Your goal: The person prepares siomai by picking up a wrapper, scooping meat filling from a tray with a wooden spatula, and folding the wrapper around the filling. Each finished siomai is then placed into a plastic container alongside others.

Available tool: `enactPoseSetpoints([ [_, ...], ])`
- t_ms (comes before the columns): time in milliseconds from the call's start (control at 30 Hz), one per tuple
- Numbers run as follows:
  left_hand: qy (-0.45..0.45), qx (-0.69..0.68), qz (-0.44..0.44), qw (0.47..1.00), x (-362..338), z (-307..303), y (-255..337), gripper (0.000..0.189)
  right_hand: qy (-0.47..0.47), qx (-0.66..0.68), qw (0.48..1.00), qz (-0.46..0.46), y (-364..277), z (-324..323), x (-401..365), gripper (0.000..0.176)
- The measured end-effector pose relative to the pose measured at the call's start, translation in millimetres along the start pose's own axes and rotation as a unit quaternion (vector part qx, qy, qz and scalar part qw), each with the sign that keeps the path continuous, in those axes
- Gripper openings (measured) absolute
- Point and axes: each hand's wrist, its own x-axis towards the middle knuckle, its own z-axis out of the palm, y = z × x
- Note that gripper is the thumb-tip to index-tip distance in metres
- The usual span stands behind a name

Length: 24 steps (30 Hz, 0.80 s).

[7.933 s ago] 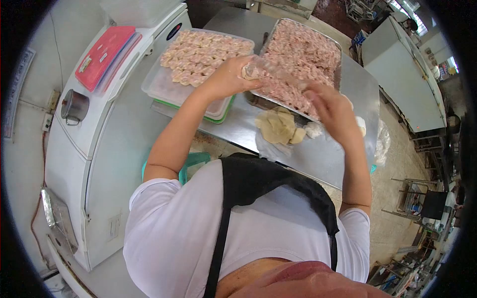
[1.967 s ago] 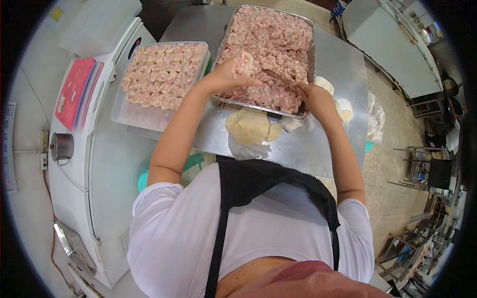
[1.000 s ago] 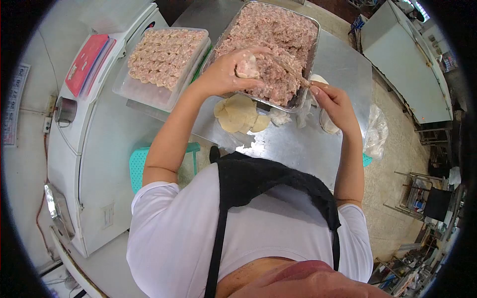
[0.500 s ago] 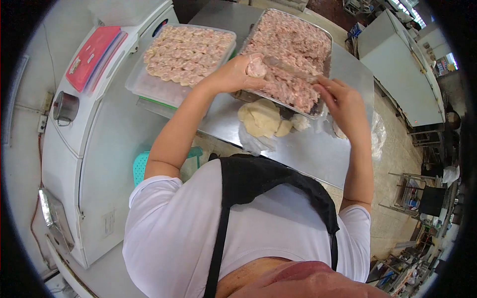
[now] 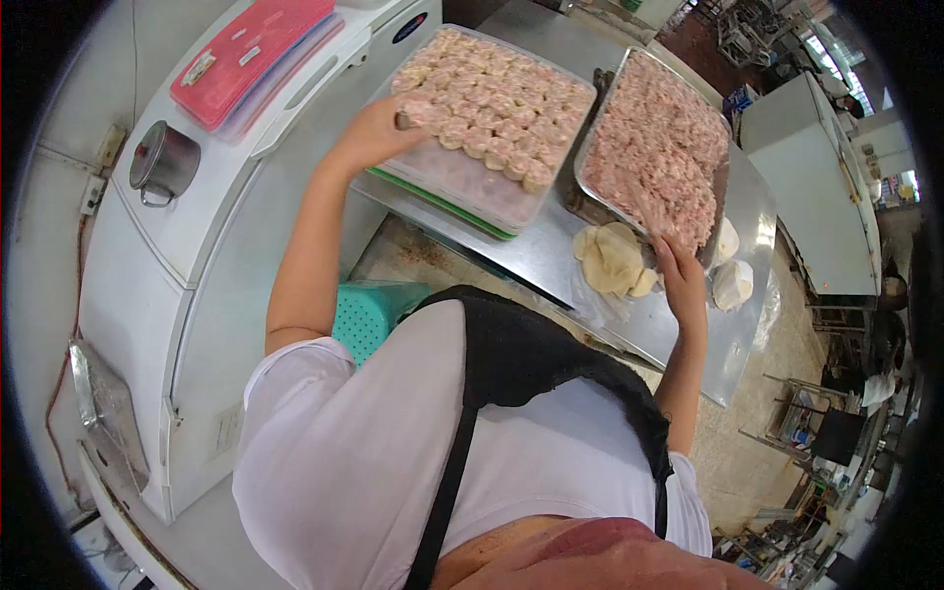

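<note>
My left hand [image 5: 382,133] is at the left edge of a plastic tray [image 5: 472,187] of open-topped meat dumplings [image 5: 501,93]. Its fingers are closed around a filled dumpling [image 5: 417,110], partly hidden by the hand. My right hand [image 5: 680,277] grips a narrow flat spatula [image 5: 644,208], its blade resting over the ground meat [image 5: 664,138] in a metal pan [image 5: 587,167]. Round dough wrappers [image 5: 612,258] lie in a stack on plastic, just left of my right hand.
The trays stand on a steel table [image 5: 526,251]. To the left is a white freezer [image 5: 236,216] with coloured lids [image 5: 251,64] and a metal pot [image 5: 169,162] on top. A turquoise perforated stool [image 5: 369,320] is below the table. Pale wrapped bundles [image 5: 733,283] lie at right.
My left hand has moved left from the meat pan to the dumpling tray, carrying a dumpling. My right hand stays at the pan with the spatula, its blade now turned. The view has shifted left.
</note>
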Motion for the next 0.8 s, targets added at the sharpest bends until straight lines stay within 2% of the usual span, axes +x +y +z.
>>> enactPoseSetpoints([
  [33,0.000,0.000,-0.003,1.000,-4,-8,-14,0.048,0.016,0.039,0.999,0.023,15,4,-11,0.033],
  [100,0.032,0.159,-0.060,0.985,-7,-20,-35,0.047,0.039,0.137,0.976,0.163,30,8,-36,0.033],
  [133,0.031,0.160,-0.060,0.985,-5,-20,-41,0.047,0.038,0.137,0.976,0.164,33,8,-48,0.033],
  [200,0.088,0.211,-0.085,0.970,3,-15,-47,0.050,0.056,0.203,0.950,0.230,35,9,-65,0.032],
  [333,0.143,0.208,-0.025,0.967,28,4,-54,0.054,0.089,0.210,0.943,0.242,27,13,-70,0.032],
  [400,0.034,0.210,-0.093,0.973,43,6,-48,0.056,0.094,0.214,0.943,0.238,20,15,-64,0.032],
  [533,0.015,0.213,-0.040,0.976,42,0,-46,0.060,0.117,0.198,0.951,0.206,10,19,-59,0.032],
  [633,0.037,0.274,-0.028,0.961,33,-10,-44,0.052,0.129,0.206,0.940,0.240,2,20,-63,0.032],
  [700,0.102,0.340,0.073,0.932,35,-17,-61,0.043,0.134,0.212,0.937,0.242,8,24,-72,0.031],
  [800,0.075,0.332,0.094,0.935,41,-31,-79,0.038,0.146,0.204,0.939,0.235,13,23,-80,0.032],
])
